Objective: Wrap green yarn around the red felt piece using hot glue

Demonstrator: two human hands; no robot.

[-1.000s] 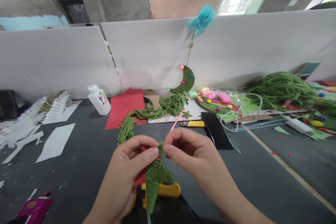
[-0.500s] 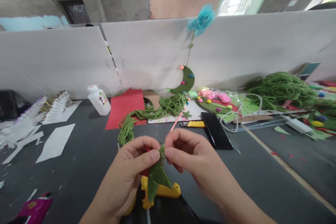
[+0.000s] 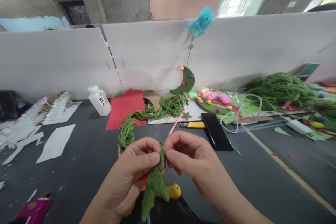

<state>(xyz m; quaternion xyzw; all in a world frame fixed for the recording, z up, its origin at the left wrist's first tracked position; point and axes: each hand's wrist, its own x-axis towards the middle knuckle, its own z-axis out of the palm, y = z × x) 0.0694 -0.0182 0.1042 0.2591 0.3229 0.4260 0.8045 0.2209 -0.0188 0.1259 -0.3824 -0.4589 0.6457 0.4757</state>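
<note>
My left hand (image 3: 136,168) pinches the narrow upper end of a green yarn-wrapped piece (image 3: 155,182), whose pointed, star-like lower part hangs down. My right hand (image 3: 189,154) has thumb and forefinger pressed together at the right side of that end, on what looks like a green yarn strand; the fingertips partly hide it. Something red shows behind the left fingers. Below the hanging piece lies a yellow-handled tool (image 3: 173,191), mostly covered. Past my fingers a long bundle of green yarn (image 3: 127,131) winds across the table.
A white bottle (image 3: 99,100) and red sheet (image 3: 124,110) stand back left. A black phone (image 3: 217,131) and yellow cutter (image 3: 196,125) lie ahead right. A felt moon (image 3: 187,80) leans on the partition. A yarn heap (image 3: 280,89) sits right, a magenta tool (image 3: 35,210) lower left.
The green piece has turned so its lower points hang further down and left, covering more of the yellow tool. Both hands stay nearly in place, still pinching at its top.
</note>
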